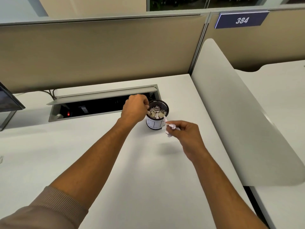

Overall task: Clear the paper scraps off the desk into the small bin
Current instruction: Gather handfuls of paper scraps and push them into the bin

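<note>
head view, desk (115, 162): bin (157, 115) seen nearly filled with scraps. left hand (134, 109) curled at bin rim, contents not discernible. right hand (185, 135) pinching scrap (170, 127) just beside bin. task judged nearly done.

- A white desk (102, 156) is carrying everything here, stretching from the beige partition at the back towards the viewer.
- A small black mesh bin (157, 115) is standing upright on the desk near its back right part, holding crumpled paper scraps (156, 111) and wearing a white label on its near side.
- A long cable tray (99, 106) is sitting recessed in the desk just left of the bin, its grey lid (102, 95) tilting open along the far edge.
- A monitor stand (6, 118) is resting on the desk at the far left edge.
</note>
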{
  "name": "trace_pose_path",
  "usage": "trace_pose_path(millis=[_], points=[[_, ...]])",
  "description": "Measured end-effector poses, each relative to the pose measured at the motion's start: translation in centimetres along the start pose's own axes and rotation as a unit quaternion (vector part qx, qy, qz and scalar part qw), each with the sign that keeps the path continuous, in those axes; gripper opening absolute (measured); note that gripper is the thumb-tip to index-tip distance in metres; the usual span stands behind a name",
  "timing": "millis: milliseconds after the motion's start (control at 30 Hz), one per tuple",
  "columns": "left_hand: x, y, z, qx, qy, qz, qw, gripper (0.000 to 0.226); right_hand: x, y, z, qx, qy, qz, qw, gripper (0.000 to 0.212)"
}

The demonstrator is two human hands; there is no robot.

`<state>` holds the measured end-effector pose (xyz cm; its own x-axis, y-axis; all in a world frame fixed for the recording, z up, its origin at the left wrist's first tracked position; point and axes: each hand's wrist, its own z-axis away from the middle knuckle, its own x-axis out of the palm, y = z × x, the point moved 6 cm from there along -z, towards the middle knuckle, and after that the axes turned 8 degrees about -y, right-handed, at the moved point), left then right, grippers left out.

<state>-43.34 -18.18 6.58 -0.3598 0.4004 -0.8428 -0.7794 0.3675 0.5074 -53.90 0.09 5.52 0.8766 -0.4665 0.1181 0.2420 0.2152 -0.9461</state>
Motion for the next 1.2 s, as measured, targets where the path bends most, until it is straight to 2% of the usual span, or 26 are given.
trace_pose_path(millis=[133,200,300,400,467,533,733,867,967,1100,1200], points=[[0.7,-1.5,0.2,-0.025,-0.017,0.11,0.994,0.008,0.6,-2.6,-3.6,-0.029,0.022,0.151,0.988,0.015],[0.8,-1.8,0.3,-0.035,-0.019,0.152,0.988,0.008,1.5,-4.2,-5.2,-0.058,0.036,0.267,0.961,0.013],[0.9,-2.1,0.7,-0.051,-0.029,0.236,0.97,0.009,3.6,-5.6,-7.5,-0.085,0.03,0.458,0.884,0.018],[0.9,-2.4,1.0,-0.062,-0.036,0.296,0.953,0.01,5.7,-4.6,-9.3,-0.061,-0.031,0.611,0.789,0.025],[0.9,-2.6,0.9,-0.062,-0.042,0.31,0.948,0.011,6.9,-3.8,-9.6,-0.039,-0.076,0.679,0.729,0.026],[1.0,-2.7,0.8,-0.062,-0.048,0.32,0.944,0.012,7.7,-3.5,-9.8,-0.029,-0.11,0.702,0.703,0.021],[1.1,-2.9,0.9,-0.062,-0.046,0.341,0.937,0.011,8.4,-3.5,-10.4,-0.029,-0.147,0.716,0.682,0.021],[1.1,-3.0,0.8,-0.06,-0.047,0.347,0.935,0.012,8.0,-4.8,-10.0,-0.031,-0.181,0.706,0.684,0.027],[1.2,-3.0,0.8,-0.055,-0.046,0.344,0.936,0.011,7.3,-6.7,-9.6,-0.034,-0.163,0.698,0.697,0.032],[1.3,-3.0,0.9,-0.046,-0.039,0.331,0.942,0.01,7.4,-6.9,-10.1,-0.031,-0.124,0.679,0.723,0.019],[1.3,-3.0,0.8,-0.044,-0.037,0.336,0.94,0.01,7.8,-4.6,-10.5,0.005,-0.129,0.685,0.717,0.009]])
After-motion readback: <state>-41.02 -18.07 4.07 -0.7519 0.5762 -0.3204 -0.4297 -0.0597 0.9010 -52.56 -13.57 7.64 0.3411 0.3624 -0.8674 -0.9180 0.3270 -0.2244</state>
